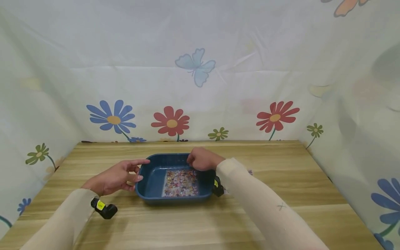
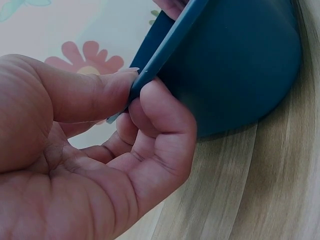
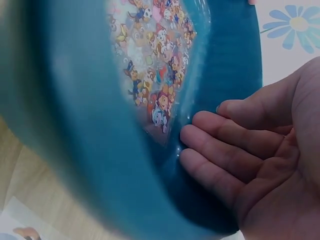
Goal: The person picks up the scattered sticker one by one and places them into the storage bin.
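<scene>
Left hand, foremost in the left wrist view: thumb on one side of a rim, a curled finger on the other, pinching it between them. Item held: one blue tray, deep-walled, with rounded corners, gripped at its left end and standing on the wood-grain table between the two hands

Right hand: reaches over the far wall near the tray's right end; fingers side by side, nearly straight and only slightly bent, tips against the inner wall low down, thumb close alongside the forefinger.

Contents of tray: one clear packet, flat on the floor of the tray, right of its middle; filled with many small, many-coloured cartoon figures; its edge lies just beside the right fingertips.

Right of tray: one printed piece on the table, mostly hidden behind the right forearm; its full shape cannot be told.

Worn: cream sleeves, the right one bearing a small drawn cross; on each wrist a black device with a yellow label.

Surround: pale cloth backdrop behind and at both sides, slightly creased, printed with blue, red and green flowers and, above the tray, a light-blue butterfly
</scene>
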{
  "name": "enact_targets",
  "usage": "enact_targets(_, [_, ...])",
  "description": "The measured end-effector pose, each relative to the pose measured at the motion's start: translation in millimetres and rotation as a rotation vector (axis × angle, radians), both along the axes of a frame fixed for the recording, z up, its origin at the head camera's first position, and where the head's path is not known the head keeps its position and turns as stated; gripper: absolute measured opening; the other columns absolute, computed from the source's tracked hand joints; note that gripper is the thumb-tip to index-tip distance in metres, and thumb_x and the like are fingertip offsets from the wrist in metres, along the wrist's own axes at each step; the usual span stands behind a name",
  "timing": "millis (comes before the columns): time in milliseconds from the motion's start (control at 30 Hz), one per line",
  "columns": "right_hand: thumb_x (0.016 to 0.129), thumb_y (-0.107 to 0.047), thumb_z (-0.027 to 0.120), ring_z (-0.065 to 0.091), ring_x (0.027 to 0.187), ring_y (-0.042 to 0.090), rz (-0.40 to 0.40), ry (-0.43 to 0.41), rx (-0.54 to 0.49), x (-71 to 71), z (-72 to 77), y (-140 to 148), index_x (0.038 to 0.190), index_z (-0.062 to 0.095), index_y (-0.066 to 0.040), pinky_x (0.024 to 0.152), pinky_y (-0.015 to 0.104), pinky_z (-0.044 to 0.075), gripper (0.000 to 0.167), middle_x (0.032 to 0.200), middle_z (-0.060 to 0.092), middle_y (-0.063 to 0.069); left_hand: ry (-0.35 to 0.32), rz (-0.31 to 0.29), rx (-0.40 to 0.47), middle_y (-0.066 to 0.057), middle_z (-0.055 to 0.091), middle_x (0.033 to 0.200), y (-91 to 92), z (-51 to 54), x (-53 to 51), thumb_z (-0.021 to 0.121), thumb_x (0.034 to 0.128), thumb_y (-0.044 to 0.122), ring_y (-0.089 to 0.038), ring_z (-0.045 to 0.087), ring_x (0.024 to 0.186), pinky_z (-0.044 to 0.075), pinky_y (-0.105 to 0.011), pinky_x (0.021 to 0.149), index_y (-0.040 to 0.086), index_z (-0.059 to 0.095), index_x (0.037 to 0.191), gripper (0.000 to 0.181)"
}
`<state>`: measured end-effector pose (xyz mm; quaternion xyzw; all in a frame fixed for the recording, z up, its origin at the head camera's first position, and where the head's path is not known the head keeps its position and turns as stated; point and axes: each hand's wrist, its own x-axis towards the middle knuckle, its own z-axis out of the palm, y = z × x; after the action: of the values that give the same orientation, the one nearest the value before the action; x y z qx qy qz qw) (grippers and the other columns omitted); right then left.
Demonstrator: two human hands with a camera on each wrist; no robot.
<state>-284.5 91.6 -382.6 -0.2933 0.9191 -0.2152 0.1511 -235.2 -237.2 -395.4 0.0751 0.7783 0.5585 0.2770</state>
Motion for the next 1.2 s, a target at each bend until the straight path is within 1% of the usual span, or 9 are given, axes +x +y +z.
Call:
enact_targets(167, [0.095, -0.003, 0.06, 0.073, 0.11, 0.026, -0.03, 0.004, -0.014, 2.5, 3.4, 3, 0.122, 0.075, 0.002, 0.101, 0.044, 0.058, 0.032, 0.119, 0.077, 0.014, -0.002, 0.003, -0.003, -0.013, 0.046, 0.114, 0.7, 0.6, 0.5, 0.067, 0.0999, 0.007, -0.024, 0.059, 0.09, 0.059, -0.033, 0.074, 0.013, 0.029, 0.165, 0.075])
enact_targets(267, [0.095, -0.004, 0.063, 0.073, 0.102, 0.024, -0.058, -0.002, -0.059, 4.1, 4.5, 7, 0.12, 0.076, 0.001, 0.095, 0.041, 0.06, 0.028, 0.113, 0.078, 0.012, 0.0, 0.003, -0.008, -0.014, 0.046, 0.114, 0.6, 0.5, 0.4, 0.066, 0.1002, 0.007, -0.023, 0.06, 0.089, 0.059, -0.033, 0.074, 0.013, 0.029, 0.165, 0.075])
enact_targets(367, [0.095, -0.003, 0.066, 0.072, 0.094, 0.021, -0.1, -0.06, -0.152, 5.8, 4.7, 11, 0.118, 0.076, 0.001, 0.085, 0.036, 0.063, 0.025, 0.11, 0.076, 0.013, 0.001, 0.008, -0.013, -0.013, 0.047, 0.114, 0.7, 0.2, 0.0, 0.066, 0.1001, 0.006, -0.023, 0.06, 0.089, 0.059, -0.033, 0.074, 0.014, 0.029, 0.165, 0.075])
enact_targets(467, [0.095, 0.001, 0.067, 0.073, 0.091, 0.023, -0.138, -0.143, -0.267, 8.0, 4.4, 15, 0.118, 0.074, 0.004, 0.079, 0.034, 0.064, 0.024, 0.111, 0.074, 0.018, 0.001, 0.005, -0.014, -0.013, 0.047, 0.113, 0.7, 0.0, -0.3, 0.065, 0.1003, 0.006, -0.023, 0.059, 0.088, 0.058, -0.032, 0.072, 0.014, 0.029, 0.165, 0.075])
enact_targets(600, [0.093, 0.006, 0.067, 0.075, 0.095, 0.033, -0.163, -0.222, -0.405, 10.7, 4.2, 20, 0.117, 0.073, 0.007, 0.079, 0.036, 0.064, 0.025, 0.116, 0.072, 0.028, 0.002, 0.001, -0.013, -0.012, 0.046, 0.112, 0.9, -0.1, 0.1, 0.065, 0.1006, 0.006, -0.023, 0.058, 0.087, 0.058, -0.033, 0.071, 0.015, 0.029, 0.165, 0.074])
enact_targets(733, [0.094, 0.008, 0.066, 0.073, 0.101, 0.043, -0.174, -0.268, -0.496, 11.8, 5.0, 27, 0.117, 0.071, 0.01, 0.081, 0.042, 0.064, 0.024, 0.118, 0.07, 0.032, 0.001, 0.002, -0.01, -0.012, 0.047, 0.113, 1.1, 0.3, 0.8, 0.066, 0.1004, 0.007, -0.023, 0.059, 0.089, 0.059, -0.034, 0.073, 0.015, 0.029, 0.165, 0.074])
enact_targets(833, [0.095, 0.007, 0.065, 0.071, 0.107, 0.047, -0.177, -0.284, -0.528, 12.5, 6.3, 32, 0.119, 0.07, 0.011, 0.08, 0.041, 0.064, 0.024, 0.119, 0.069, 0.033, -0.001, 0.002, -0.009, -0.013, 0.047, 0.113, 1.3, 0.7, 1.2, 0.066, 0.1004, 0.007, -0.023, 0.059, 0.09, 0.059, -0.033, 0.074, 0.015, 0.029, 0.165, 0.075])
enact_targets(967, [0.096, 0.006, 0.064, 0.07, 0.11, 0.048, -0.171, -0.281, -0.551, 13.9, 7.9, 41, 0.12, 0.069, 0.01, 0.079, 0.038, 0.064, 0.024, 0.12, 0.068, 0.033, -0.006, 0.004, -0.007, -0.013, 0.046, 0.114, 1.7, 1.3, 1.7, 0.066, 0.1001, 0.007, -0.023, 0.06, 0.091, 0.059, -0.034, 0.074, 0.015, 0.03, 0.165, 0.075])
enact_targets(1200, [0.096, 0.008, 0.064, 0.069, 0.11, 0.049, -0.152, -0.267, -0.601, 14.6, 10.9, 56, 0.119, 0.069, 0.012, 0.078, 0.039, 0.065, 0.024, 0.118, 0.068, 0.034, -0.004, -0.001, -0.01, -0.013, 0.047, 0.113, 1.7, 2.3, 2.1, 0.065, 0.1006, 0.007, -0.023, 0.059, 0.089, 0.058, -0.033, 0.072, 0.015, 0.029, 0.165, 0.074])
